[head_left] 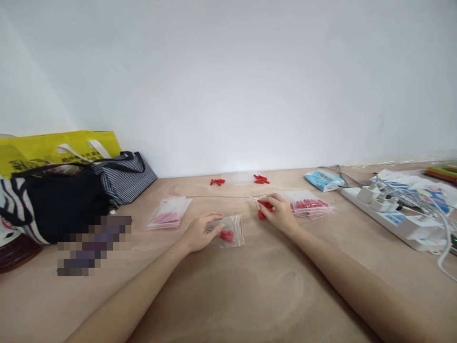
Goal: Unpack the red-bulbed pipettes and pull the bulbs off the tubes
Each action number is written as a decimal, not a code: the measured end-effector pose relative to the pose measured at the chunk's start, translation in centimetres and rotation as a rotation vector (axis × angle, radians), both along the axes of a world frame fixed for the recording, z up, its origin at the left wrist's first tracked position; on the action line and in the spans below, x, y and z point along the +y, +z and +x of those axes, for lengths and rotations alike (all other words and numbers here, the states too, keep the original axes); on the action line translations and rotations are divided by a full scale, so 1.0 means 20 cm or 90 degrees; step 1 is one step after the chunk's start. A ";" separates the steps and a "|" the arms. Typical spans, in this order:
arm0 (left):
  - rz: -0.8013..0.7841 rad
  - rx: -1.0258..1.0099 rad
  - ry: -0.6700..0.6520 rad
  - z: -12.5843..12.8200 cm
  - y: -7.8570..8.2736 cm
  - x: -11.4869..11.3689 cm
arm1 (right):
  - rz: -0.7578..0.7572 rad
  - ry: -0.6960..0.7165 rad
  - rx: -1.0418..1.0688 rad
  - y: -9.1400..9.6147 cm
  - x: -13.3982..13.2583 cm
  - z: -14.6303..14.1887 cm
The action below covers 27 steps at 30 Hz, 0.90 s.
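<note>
My left hand rests on the table with its fingers pinching the edge of a small clear zip bag that has a few red pieces inside. To the right of that bag, my right hand is closed around several small red pieces. Just right of this hand lies a pile of zip bags filled with red pieces. Two small heaps of loose red pieces lie farther back near the wall.
More filled zip bags lie left of centre. A yellow bag, a striped bag and a black bag crowd the left. A white power strip with plugs and cables, a blue packet and papers fill the right.
</note>
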<state>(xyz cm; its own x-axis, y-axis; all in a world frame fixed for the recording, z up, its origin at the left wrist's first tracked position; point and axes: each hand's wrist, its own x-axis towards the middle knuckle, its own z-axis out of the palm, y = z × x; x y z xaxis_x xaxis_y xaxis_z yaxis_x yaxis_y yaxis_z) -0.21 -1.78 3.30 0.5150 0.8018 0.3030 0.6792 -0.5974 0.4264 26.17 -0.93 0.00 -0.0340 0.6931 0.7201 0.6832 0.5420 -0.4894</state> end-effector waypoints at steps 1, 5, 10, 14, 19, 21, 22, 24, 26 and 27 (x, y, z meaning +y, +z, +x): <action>-0.013 -0.022 0.006 0.03 0.01 0.02 | 0.001 -0.001 -0.041 -0.01 0.02 -0.03; -0.148 -0.133 0.026 0.18 0.01 0.14 | -0.047 -0.027 -0.197 -0.06 0.06 -0.12; -0.323 -0.209 0.077 0.40 -0.05 0.31 | -0.074 -0.025 -0.239 -0.07 0.06 -0.16; -0.379 -0.232 0.094 0.50 -0.09 0.38 | -0.065 -0.026 -0.217 -0.06 0.04 -0.14; -0.372 -0.247 0.129 0.57 -0.13 0.42 | -0.023 -0.100 -0.100 -0.06 0.01 -0.02; -0.358 -0.239 0.130 0.59 -0.14 0.43 | -0.030 -0.137 -0.078 -0.07 0.00 0.04; -0.350 -0.231 0.128 0.61 -0.14 0.43 | -0.036 -0.153 -0.071 -0.08 0.00 0.06; -0.324 -0.213 0.122 0.62 -0.14 0.43 | -0.046 -0.173 -0.058 -0.09 -0.01 0.08; -0.287 -0.192 0.118 0.60 -0.12 0.42 | -0.046 -0.168 -0.048 -0.09 -0.01 0.08; -0.265 -0.181 0.116 0.58 -0.11 0.41 | -0.044 -0.157 -0.051 -0.09 -0.02 0.07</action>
